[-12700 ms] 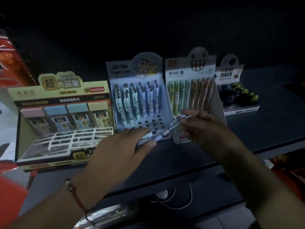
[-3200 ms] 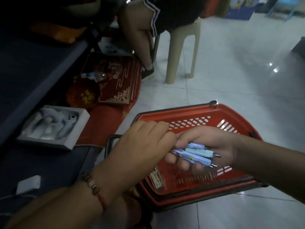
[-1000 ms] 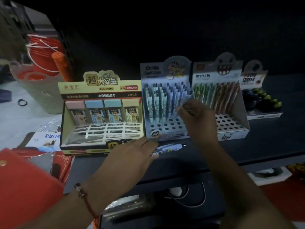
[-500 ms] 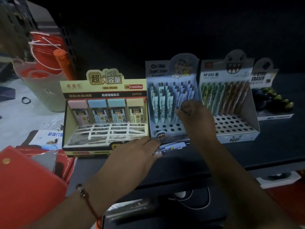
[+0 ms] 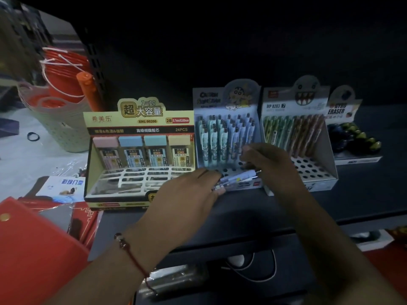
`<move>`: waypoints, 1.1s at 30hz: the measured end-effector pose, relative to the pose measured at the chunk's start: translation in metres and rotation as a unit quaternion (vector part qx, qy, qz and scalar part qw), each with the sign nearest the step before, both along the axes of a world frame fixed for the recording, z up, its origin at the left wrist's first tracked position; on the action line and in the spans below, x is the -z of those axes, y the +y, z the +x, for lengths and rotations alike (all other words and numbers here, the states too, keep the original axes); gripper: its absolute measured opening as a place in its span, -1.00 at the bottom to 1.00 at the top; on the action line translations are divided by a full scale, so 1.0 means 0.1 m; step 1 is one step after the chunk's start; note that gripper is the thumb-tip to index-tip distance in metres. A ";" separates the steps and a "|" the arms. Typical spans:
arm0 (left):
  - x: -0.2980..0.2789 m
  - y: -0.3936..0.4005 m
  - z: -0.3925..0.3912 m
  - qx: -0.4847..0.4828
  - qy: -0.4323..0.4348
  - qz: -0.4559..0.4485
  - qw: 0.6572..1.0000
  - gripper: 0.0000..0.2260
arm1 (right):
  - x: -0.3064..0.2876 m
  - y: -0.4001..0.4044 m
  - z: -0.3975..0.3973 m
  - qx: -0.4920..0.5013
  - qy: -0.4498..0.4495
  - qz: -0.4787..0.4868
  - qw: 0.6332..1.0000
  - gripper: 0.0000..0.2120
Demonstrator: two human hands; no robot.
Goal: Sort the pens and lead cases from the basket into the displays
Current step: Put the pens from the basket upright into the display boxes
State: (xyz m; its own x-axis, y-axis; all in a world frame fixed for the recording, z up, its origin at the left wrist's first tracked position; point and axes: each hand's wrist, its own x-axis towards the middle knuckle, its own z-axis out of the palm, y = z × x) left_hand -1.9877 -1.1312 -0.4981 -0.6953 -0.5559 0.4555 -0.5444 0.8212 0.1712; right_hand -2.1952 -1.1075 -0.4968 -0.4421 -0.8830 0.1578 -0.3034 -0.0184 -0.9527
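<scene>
Since half a second ago the right hand has dropped from the standing pens to the pale pens that the left hand grips, and its fingers curl round their tips. Both hands meet just before the blue pen display on the dark counter, between the lead case display and the green-and-brown pen display.
</scene>
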 end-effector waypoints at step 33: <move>0.04 0.12 -0.43 0.004 0.001 0.202 0.979 -0.60 | -0.17 0.65 -0.53 0.111 -0.225 -0.077 0.965 -0.78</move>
